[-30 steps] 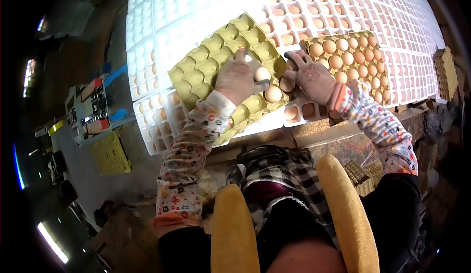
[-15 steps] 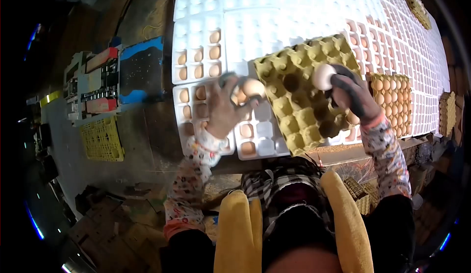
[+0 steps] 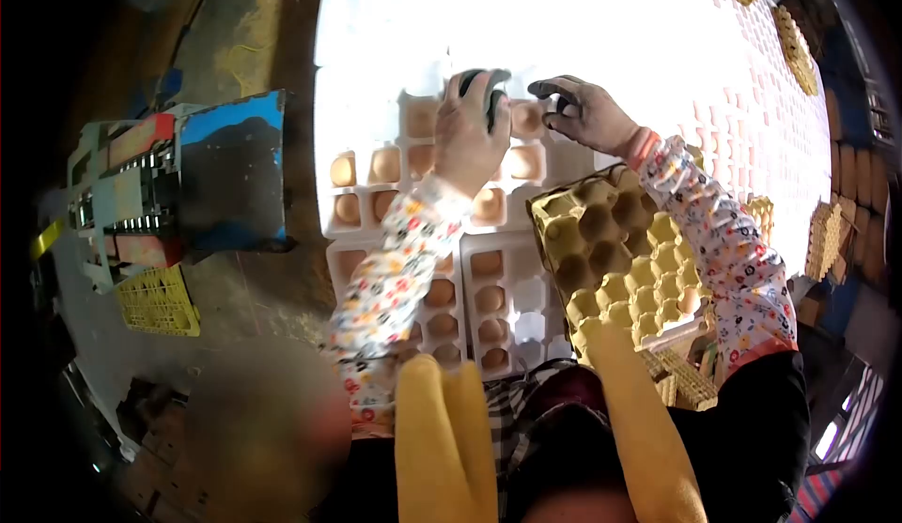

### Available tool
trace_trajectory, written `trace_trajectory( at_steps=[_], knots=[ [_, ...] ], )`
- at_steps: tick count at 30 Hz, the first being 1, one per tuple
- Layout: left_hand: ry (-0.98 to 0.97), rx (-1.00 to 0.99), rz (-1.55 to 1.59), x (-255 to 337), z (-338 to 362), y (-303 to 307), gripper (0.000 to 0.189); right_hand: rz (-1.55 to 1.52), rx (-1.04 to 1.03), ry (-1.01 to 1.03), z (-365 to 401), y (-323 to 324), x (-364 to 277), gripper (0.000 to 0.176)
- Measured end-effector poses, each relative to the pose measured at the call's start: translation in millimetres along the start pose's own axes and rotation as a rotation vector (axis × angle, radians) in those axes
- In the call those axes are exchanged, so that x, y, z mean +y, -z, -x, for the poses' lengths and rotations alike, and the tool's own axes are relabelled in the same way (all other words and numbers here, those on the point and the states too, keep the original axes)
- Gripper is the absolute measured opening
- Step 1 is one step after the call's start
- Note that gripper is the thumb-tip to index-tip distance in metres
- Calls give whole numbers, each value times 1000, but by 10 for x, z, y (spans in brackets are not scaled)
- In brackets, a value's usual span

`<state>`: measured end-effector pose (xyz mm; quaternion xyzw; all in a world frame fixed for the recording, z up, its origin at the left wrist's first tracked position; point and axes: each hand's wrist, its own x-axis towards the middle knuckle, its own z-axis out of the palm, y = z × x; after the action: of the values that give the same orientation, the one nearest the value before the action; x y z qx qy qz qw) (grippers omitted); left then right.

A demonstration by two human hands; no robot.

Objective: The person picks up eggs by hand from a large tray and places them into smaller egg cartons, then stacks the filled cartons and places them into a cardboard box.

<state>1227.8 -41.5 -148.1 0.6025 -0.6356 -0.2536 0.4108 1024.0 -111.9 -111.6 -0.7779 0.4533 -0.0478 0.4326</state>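
Observation:
My left hand [image 3: 473, 130], its fingertips dark, is curled low over a white plastic egg tray [image 3: 366, 224]; what its fingers hold, if anything, is hidden. Just right of it, my right hand [image 3: 584, 117] has its fingers bent but apart, with no egg seen between them. An egg [image 3: 527, 119] sits in a tray pocket by the right fingertips. More brown eggs [image 3: 385, 163] fill pockets around and below the left hand. A yellowish pulp egg tray [image 3: 611, 288] lies tilted below my right forearm, with one egg [image 3: 689, 299] visible at its right side.
Glare washes out the white trays further back. Stacked pulp trays [image 3: 824, 239] stand along the right edge, and others [image 3: 796, 48] lie at the far right. To the left are a machine with a blue-edged plate [image 3: 233, 171] and a yellow plastic crate [image 3: 158, 302].
Both hands have moved away from the pulp tray to the white trays further back. The egg in my right hand is gone from it. The pulp tray appears lower in view and the camera has shifted.

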Motion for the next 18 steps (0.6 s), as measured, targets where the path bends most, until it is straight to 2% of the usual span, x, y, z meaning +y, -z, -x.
trace_trajectory(
  at_steps=[1,2,3,4,5,7,8,9,10,11,12,13,14,15,16,17,18],
  knots=[
    [-48,54,-135,-29,-60,-158,32,-60,32,25,-12,-20,108,42],
    [-40,-170,-462,-118,-42,-302,36,-115,74,48,22,-30,248,41],
    [-106,-277,-745,-104,-9,-346,37,-168,122,58,152,-28,352,39],
    [-120,-249,-768,-261,13,-534,35,-254,186,121,368,119,173,35],
    [-69,-140,-547,-339,60,-566,32,-162,322,170,652,268,106,31],
    [-82,-224,-416,-203,34,-392,34,-298,463,-27,1413,623,55,31],
    [-46,-73,-236,-27,68,-349,34,-410,606,-76,1846,712,58,31],
    [110,7,-71,246,115,-345,38,-527,745,-96,2262,802,36,32],
    [38,-51,-35,747,217,-229,39,-742,859,-183,2669,840,59,33],
    [-29,-105,-13,1248,355,-213,39,-732,934,-87,3032,759,255,34],
    [-204,-119,338,1383,584,-519,40,-578,925,-170,3359,711,426,35],
    [-283,-334,131,1876,807,-550,38,-559,940,-197,3581,655,540,36],
    [-457,-488,-34,2173,1067,-809,39,-540,956,-225,3803,599,655,37],
    [-577,-633,-189,2467,1266,-1027,40,-654,989,-189,3904,557,749,38],
    [-749,-380,-192,2465,1501,-1370,40,-883,980,-149,3870,556,845,38],
    [-685,-632,-305,2497,1678,-1714,40,-1112,976,-116,3841,553,932,38],
    [-625,-686,-287,2583,1703,-1826,41,-1011,957,-75,3811,546,960,39]
  ],
)
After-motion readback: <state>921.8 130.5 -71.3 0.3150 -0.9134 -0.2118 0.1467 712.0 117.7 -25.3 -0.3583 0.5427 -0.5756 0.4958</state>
